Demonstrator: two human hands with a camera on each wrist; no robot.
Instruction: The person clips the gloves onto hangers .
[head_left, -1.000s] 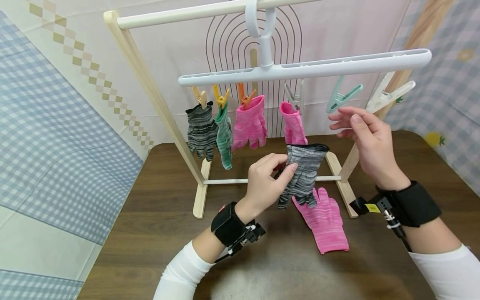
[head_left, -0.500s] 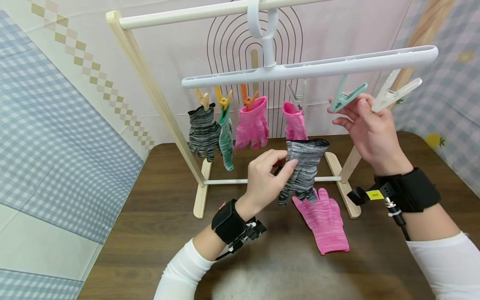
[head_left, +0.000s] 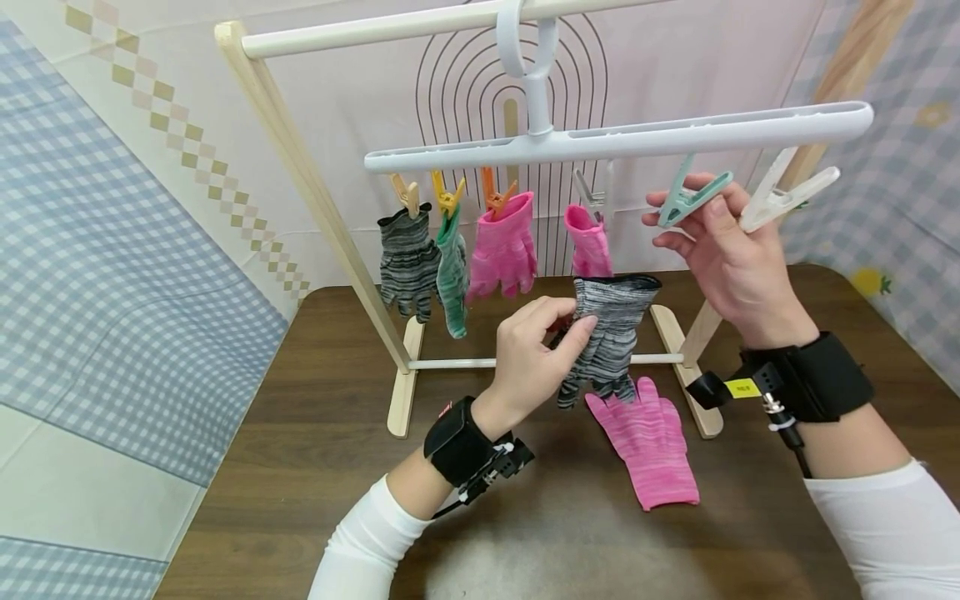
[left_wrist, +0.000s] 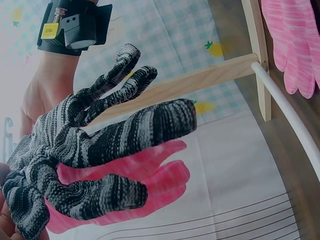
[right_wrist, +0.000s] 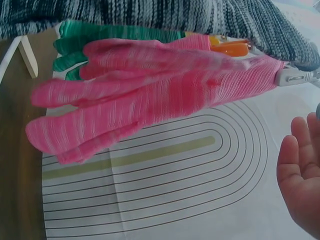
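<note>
My left hand (head_left: 536, 358) pinches a grey-and-black striped knit glove (head_left: 615, 321) by its side, cuff up and fingers dangling. The glove's fingers (left_wrist: 135, 132) fill much of the left wrist view. My right hand (head_left: 731, 258) is raised at a teal clothespin (head_left: 693, 200) under the hanger's right half, its fingers behind the clothespin and its thumb near the lower lever. In the right wrist view, the right hand's fingers (right_wrist: 297, 165) are loosely bent. A white clothespin (head_left: 787, 200) hangs just right of the teal one. A pink glove (head_left: 648, 446) lies on the table below.
A white hanger (head_left: 615, 140) hangs from a wooden rack (head_left: 300, 183). Clipped along it are another striped glove (head_left: 408, 258), a green glove (head_left: 452, 275), a pink glove (head_left: 504, 250) and a second pink one (head_left: 588, 242), partly hidden by the held glove.
My right hand has risen to the teal clothespin, its fingers passing behind it. The hanger's right end has bobbed slightly. The left hand has lifted the striped glove a little.
</note>
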